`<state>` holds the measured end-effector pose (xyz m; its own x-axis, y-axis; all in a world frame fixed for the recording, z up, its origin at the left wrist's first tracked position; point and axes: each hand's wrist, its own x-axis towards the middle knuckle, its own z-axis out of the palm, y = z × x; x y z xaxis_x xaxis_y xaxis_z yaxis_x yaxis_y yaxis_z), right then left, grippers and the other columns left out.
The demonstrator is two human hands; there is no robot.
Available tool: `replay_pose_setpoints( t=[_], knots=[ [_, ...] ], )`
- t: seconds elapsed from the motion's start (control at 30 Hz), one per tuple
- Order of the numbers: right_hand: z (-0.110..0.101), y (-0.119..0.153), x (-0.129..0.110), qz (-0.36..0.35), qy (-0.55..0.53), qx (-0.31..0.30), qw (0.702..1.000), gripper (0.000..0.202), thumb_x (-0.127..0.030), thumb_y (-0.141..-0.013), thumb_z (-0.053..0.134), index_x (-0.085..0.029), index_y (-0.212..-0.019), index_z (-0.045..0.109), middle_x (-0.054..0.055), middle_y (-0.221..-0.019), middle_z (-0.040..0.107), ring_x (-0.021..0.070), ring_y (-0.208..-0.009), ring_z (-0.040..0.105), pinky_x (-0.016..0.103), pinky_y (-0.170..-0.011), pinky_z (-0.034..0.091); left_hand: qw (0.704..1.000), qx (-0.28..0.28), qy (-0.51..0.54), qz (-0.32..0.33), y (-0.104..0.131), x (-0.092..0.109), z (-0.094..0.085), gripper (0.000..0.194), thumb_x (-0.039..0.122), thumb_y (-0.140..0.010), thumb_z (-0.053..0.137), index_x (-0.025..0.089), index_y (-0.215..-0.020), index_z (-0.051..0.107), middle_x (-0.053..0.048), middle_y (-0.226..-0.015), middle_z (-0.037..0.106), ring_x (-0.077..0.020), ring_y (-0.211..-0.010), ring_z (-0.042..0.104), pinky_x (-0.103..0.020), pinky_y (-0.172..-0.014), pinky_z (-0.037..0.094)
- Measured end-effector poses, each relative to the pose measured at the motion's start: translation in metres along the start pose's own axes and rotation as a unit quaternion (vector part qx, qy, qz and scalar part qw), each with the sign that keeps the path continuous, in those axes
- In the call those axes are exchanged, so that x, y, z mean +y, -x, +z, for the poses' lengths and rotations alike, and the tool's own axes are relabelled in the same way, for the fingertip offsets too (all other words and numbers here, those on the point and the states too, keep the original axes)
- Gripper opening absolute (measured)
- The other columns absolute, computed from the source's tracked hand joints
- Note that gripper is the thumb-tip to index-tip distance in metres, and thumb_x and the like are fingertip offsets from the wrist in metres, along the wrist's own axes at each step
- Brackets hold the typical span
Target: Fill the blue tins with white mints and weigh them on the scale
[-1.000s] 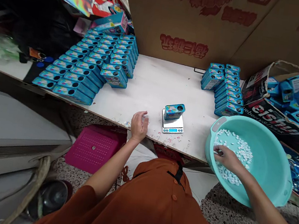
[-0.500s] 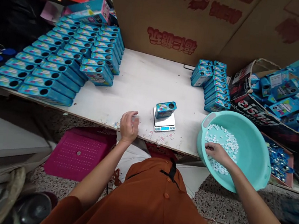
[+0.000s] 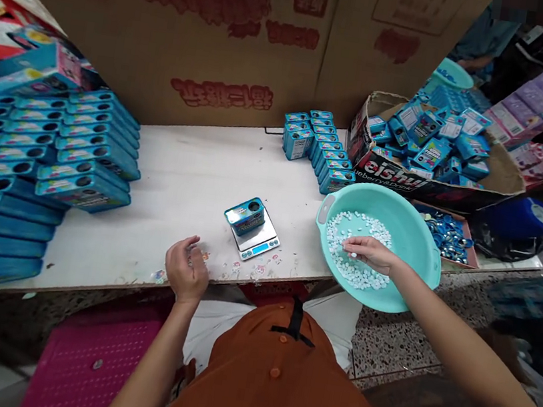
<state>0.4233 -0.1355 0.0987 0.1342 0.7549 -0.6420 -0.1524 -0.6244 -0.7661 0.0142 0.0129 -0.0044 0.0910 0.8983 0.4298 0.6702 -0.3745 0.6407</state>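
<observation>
Inside a turquoise basin (image 3: 421, 251), my right hand (image 3: 373, 253) has its fingertips pinched together over white tablets (image 3: 366, 281), and a tablet shows at the fingers. My left hand (image 3: 187, 271) hovers by the table's front edge with its fingers loosely bent and apart, holding nothing. Between the hands, a small digital scale (image 3: 267, 235) with a lit blue display carries a blue tin (image 3: 245, 217), which stands upright with a dark round hole in its top. Small stickers (image 3: 259, 270) lie on the table in front of the scale.
Rows of blue tins (image 3: 89, 164) fill the table's left side; a smaller group (image 3: 320, 146) stands at the back. Beyond the basin are a carton (image 3: 486, 186) heaped with blue tins and a tray of shiny blue pieces (image 3: 449, 232). A large cardboard box (image 3: 291, 65) walls the back.
The view has swung to the right. My right hand remains in the basin, its fingers now raised a little with a tablet showing. My left hand stays near the table edge.
</observation>
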Motion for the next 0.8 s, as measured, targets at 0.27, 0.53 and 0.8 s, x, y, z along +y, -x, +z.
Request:
replay_pose_setpoints(
  t=[0.27,0.53,0.8],
  knots=[
    [0.006,-0.003,-0.004,0.027,-0.143,-0.009,0.989,0.010,-0.022,-0.086,0.058,-0.015,-0.082,0.064,0.003,-0.075,0.061,0.0087,-0.062,0.055,0.021,-0.064,0.052,1.000,0.002,-0.006,0.005,-0.001,0.001,0.000,0.034,0.036,-0.097,0.034,0.016,-0.111,0.058,-0.013,-0.109,0.063,-0.0258,-0.109,0.053,-0.043,-0.100,0.039],
    [0.013,-0.008,-0.010,0.043,-0.154,0.027,0.987,0.020,-0.022,-0.090,0.052,-0.013,-0.084,0.069,0.010,-0.089,0.069,0.0132,-0.080,0.066,0.024,-0.080,0.055,1.000,-0.002,-0.011,0.015,-0.002,-0.001,0.000,0.034,0.035,-0.097,0.034,0.015,-0.108,0.060,-0.013,-0.106,0.063,-0.0260,-0.108,0.053,-0.043,-0.098,0.039],
    [0.050,-0.015,-0.092,-0.133,0.113,0.006,0.985,0.025,-0.027,-0.070,0.076,-0.016,-0.091,0.068,0.004,-0.083,0.071,0.0149,-0.078,0.065,0.027,-0.075,0.051,1.000,-0.002,-0.012,0.012,-0.001,0.002,0.000,0.034,0.036,-0.097,0.033,0.016,-0.104,0.060,-0.012,-0.103,0.064,-0.0247,-0.104,0.055,-0.041,-0.096,0.042]
  ],
)
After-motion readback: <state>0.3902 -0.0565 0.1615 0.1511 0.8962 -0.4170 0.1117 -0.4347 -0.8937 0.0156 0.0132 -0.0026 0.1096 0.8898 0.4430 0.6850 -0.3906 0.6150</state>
